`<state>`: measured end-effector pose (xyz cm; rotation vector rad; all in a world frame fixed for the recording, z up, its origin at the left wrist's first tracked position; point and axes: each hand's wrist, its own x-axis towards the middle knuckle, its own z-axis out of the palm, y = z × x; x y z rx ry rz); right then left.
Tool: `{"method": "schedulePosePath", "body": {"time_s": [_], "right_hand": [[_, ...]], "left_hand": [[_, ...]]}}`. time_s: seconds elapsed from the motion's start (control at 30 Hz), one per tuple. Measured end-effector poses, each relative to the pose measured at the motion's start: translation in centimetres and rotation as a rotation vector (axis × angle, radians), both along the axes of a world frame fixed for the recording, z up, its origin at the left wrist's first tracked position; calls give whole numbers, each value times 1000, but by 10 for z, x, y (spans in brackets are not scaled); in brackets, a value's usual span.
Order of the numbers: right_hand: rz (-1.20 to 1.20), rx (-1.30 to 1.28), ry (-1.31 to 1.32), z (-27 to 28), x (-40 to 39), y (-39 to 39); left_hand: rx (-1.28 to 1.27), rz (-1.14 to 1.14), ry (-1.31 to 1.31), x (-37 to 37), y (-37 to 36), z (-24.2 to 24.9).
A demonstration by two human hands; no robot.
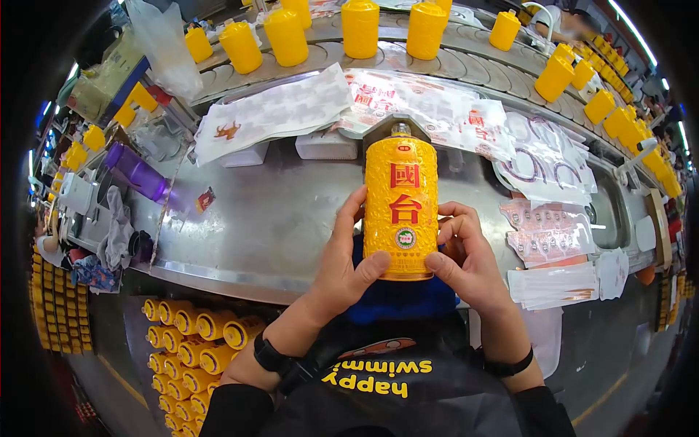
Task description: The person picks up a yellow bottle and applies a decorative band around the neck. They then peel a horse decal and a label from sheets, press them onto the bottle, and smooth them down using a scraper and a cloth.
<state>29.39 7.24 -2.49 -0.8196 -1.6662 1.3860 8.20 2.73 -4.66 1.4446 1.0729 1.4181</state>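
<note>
Between both hands, a yellow embossed bottle (402, 237) is held over the front of the metal table, its red characters and a small round green-and-white label facing up. My left hand (348, 255) wraps its left side, the thumb pressed on the lower front. On the right side my right hand (470, 255) grips it, thumb near the lower edge and fingers curled along the side. The bottle's clear neck points away, towards an angled metal holder (375, 133). Sheets of red-printed labels (437, 109) lie just beyond.
Yellow bottles (360, 29) stand along a curved conveyor (320, 60) at the back. A purple bottle (137, 172) lies left. More yellow bottles (198, 355) are stacked low left. Sticker sheets (550, 218) and a sink (610, 207) are at right. A person (564, 25) is at the far right.
</note>
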Motion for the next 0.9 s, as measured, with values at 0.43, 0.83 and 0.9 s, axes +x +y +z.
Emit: {"method": "schedulePosePath", "body": {"time_s": [0.43,0.83,0.9], "right_hand": [[-26,442,-476,89,-13,3],[-101,308,-356,58,1,-9],[-195,91,-124,56,-1,-8]], "left_hand": [[8,13,83,1,0,3],[26,40,93,0,3,0],[27,43,118,-1,3,1]]}}
